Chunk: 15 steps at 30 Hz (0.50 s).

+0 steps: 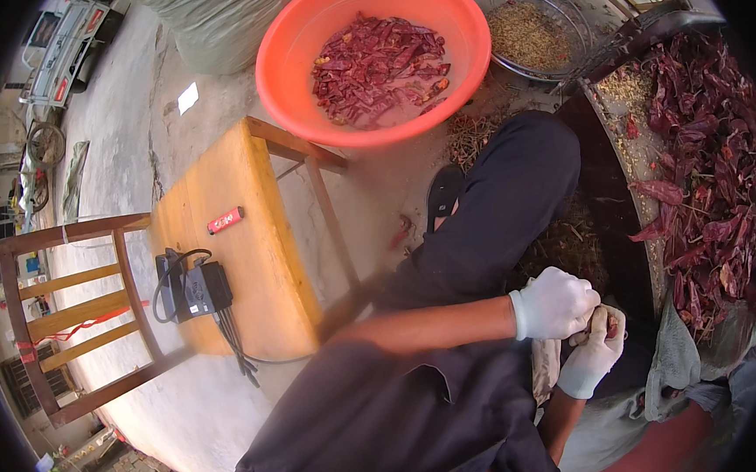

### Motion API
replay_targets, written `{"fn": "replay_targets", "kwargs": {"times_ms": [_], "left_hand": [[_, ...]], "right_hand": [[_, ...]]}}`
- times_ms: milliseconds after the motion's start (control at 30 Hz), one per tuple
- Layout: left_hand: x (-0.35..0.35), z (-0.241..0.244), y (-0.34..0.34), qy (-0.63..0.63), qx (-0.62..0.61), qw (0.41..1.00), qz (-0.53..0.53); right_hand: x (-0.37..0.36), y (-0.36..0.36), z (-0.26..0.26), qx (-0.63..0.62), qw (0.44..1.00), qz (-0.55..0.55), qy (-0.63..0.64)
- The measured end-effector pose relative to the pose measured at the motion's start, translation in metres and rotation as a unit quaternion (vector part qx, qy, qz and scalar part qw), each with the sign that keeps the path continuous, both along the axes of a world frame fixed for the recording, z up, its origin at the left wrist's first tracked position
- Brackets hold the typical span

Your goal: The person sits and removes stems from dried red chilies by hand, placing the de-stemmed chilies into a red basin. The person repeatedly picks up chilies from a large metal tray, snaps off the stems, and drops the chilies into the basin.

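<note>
Both my hands wear white knit gloves and meet beside my trousered leg. My left hand [556, 305] reaches in from the left with its back up and its fingers curled together against the right hand's fingertips. Between the thumb and fingers of my right hand [593, 357] is a dark red dried chili pepper [612, 327], mostly hidden by the glove. Whether the left fingers also grip it is hidden. To the right of my hands lies a large heap of dried chili peppers [711, 167], some with stems, with pale seeds [625, 89] along its near edge.
An orange plastic basin [276, 91] holds dried chili pieces. Behind it stands a metal wire basket [583, 27] of seeds. A wooden chair [263, 274] carries a black power adapter [206, 290] with cables and a red cylinder [225, 220]. A woven sack [216, 14] and small truck [69, 43] stand farther off.
</note>
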<state>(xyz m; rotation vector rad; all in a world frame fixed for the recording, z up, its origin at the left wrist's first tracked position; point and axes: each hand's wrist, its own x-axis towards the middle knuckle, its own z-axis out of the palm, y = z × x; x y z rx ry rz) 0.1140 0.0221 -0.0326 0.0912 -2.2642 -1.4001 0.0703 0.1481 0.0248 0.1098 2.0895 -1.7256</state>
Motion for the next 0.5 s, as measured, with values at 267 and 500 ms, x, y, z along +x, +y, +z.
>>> {"fn": "replay_targets", "kwargs": {"times_ms": [267, 500], "left_hand": [[-0.011, 0.001, 0.004, 0.015, 0.293, 0.956, 0.004], [0.001, 0.029, -0.041, -0.068, 0.67, 0.732, -0.107]], "right_hand": [[-0.015, 0.008, 0.0, -0.169, 0.983, -0.013, -0.076], [-0.036, 0.016, 0.009, -0.346, 0.922, 0.097, -0.14]]}}
